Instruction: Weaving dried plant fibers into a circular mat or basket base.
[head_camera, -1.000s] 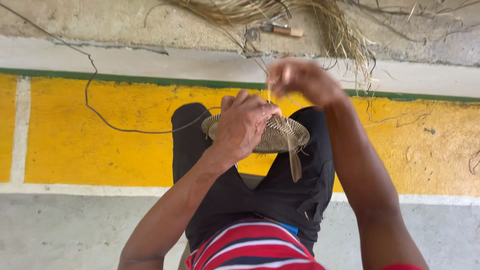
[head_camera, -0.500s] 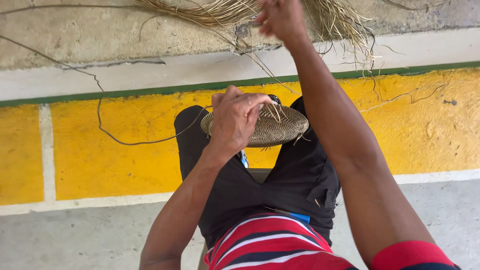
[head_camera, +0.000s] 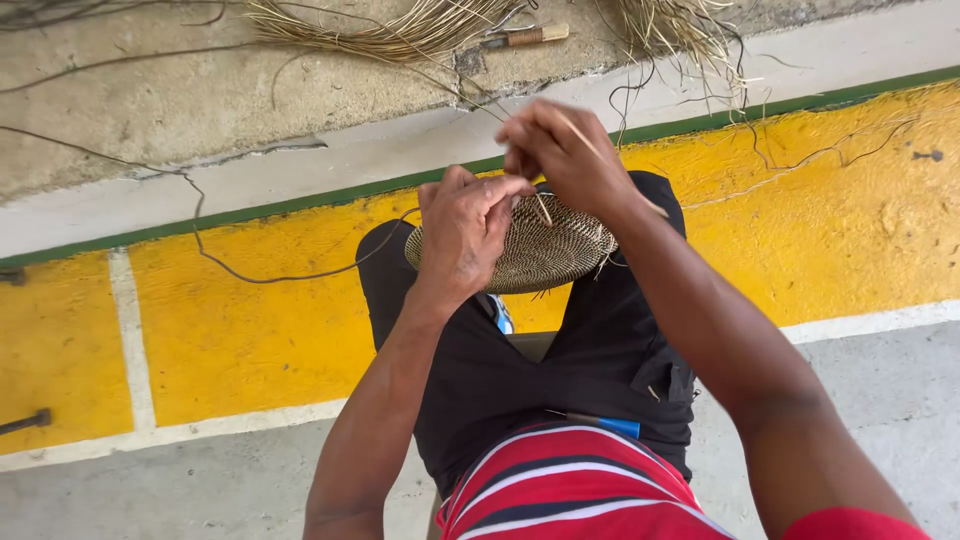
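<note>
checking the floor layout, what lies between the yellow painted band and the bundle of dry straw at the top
In the head view, a thin green stripe, then a pale concrete ledge, separate the yellow painted band from the straw bundle.

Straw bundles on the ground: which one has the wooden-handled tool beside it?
The left bundle: the tool lies at its right end. The tangled right bundle sits apart from it.

Daylit concrete floor (head_camera: 180, 100) crossed by a yellow painted band (head_camera: 250, 330) edged green and white.

The left hand (head_camera: 468, 232) gripped the rim of a round woven basket base (head_camera: 545, 250) resting on the knees. The right hand (head_camera: 562, 155) pinched a thin straw strand (head_camera: 600, 150) just above it. Dried fibre bundles (head_camera: 390, 35) lay on the concrete beyond.
</note>
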